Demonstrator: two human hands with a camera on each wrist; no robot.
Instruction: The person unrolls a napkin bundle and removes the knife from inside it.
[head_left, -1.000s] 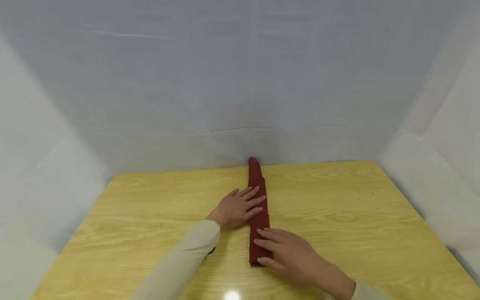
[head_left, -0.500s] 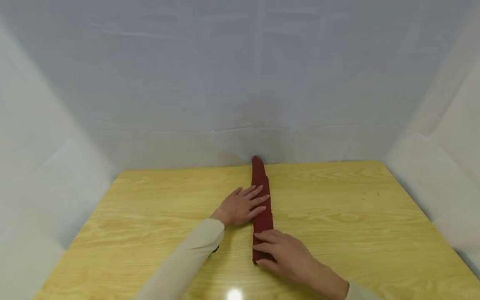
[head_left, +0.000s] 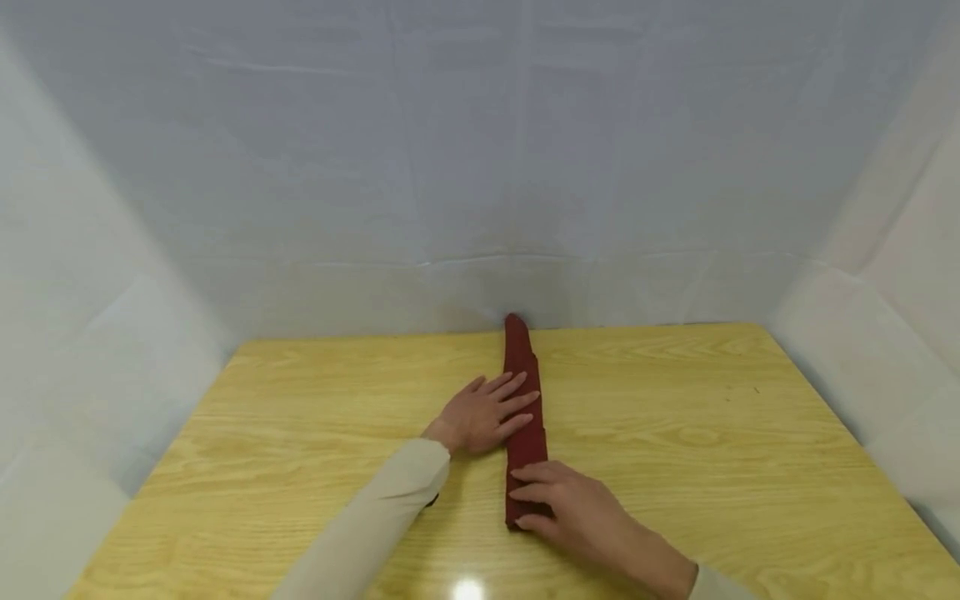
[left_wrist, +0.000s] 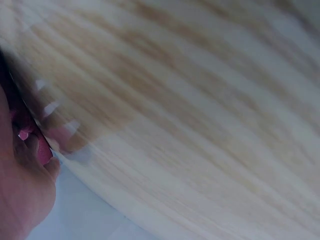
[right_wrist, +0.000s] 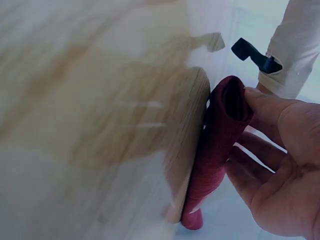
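Note:
A long dark red cloth (head_left: 527, 448), rolled up into a narrow strip, lies lengthwise on the wooden table, its far end against the back sheet. My left hand (head_left: 480, 417) rests across its middle with fingers spread fairly straight. Nearer the front end, my right hand (head_left: 577, 510) touches the roll from the right with slightly bent fingers. In the right wrist view the rolled cloth (right_wrist: 212, 145) shows an open hollow end beside the thumb. Only part of the left hand (left_wrist: 25, 195) enters the left wrist view, with bits of red cloth behind it.
The yellow wood-grain table (head_left: 697, 467) reaches to a pale sheet (head_left: 465, 167) at the back. White sheets (head_left: 67, 317) also close off both sides. A dark clip-like piece (right_wrist: 255, 56) sits at the left sleeve.
The right hand's fingers have settled slightly further over the near end of the cloth. The left hand keeps its place on the roll. The head view has shifted a little.

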